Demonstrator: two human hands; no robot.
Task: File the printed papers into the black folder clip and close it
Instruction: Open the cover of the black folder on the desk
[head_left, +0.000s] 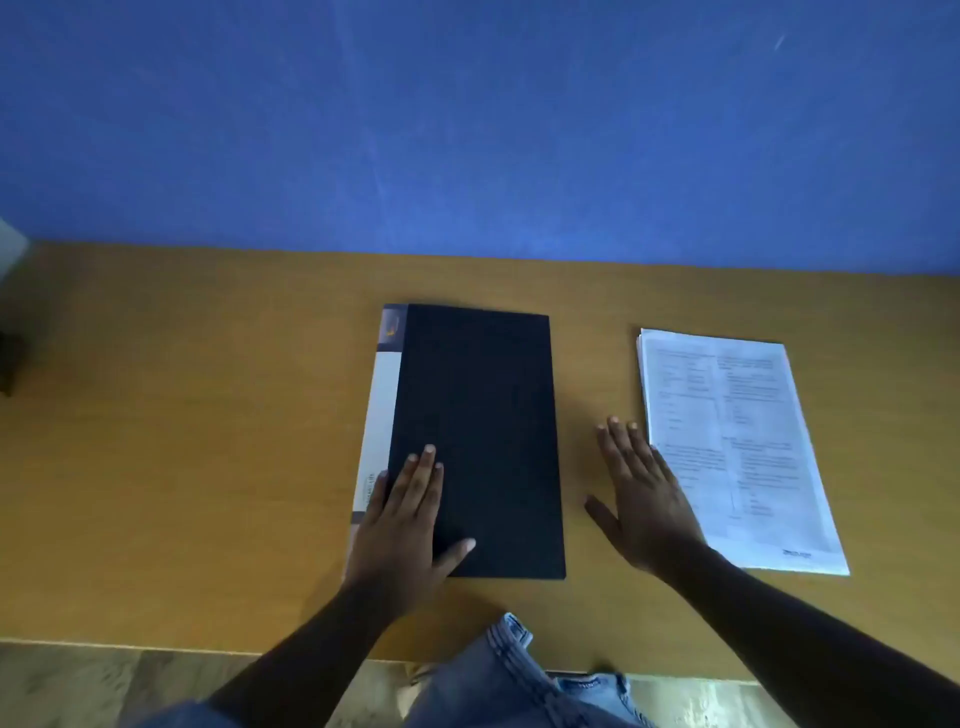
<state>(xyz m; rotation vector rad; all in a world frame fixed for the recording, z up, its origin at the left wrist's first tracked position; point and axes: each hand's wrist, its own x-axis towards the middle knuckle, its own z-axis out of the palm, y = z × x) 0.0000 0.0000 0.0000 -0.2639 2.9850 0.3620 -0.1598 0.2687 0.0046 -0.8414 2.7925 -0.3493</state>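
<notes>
My left hand (402, 525) lies flat and spread on the near left corner of the folder (475, 441), fingers wide, holding nothing, only pressing the cover down. My right hand (641, 499) is open too, palm down with fingers spread, empty, between the folder and the papers (748, 441), its outer edge over the near left side of the stack; I cannot tell whether it rests there or hangs just above. As I judge it, the filing has not begun: the folder is shut, so the step in hand is to open the cover. I would keep the left palm weighting the spine side so the folder does not slide on the table (208, 441), and bring the right fingertips to the free right edge of the cover to lift it leftward. The folder is black and matte, closed, lying lengthwise away from me at the table's middle, with a pale strip along its left side. The papers are a neat white printed stack, lying near to its right, apart from it.
</notes>
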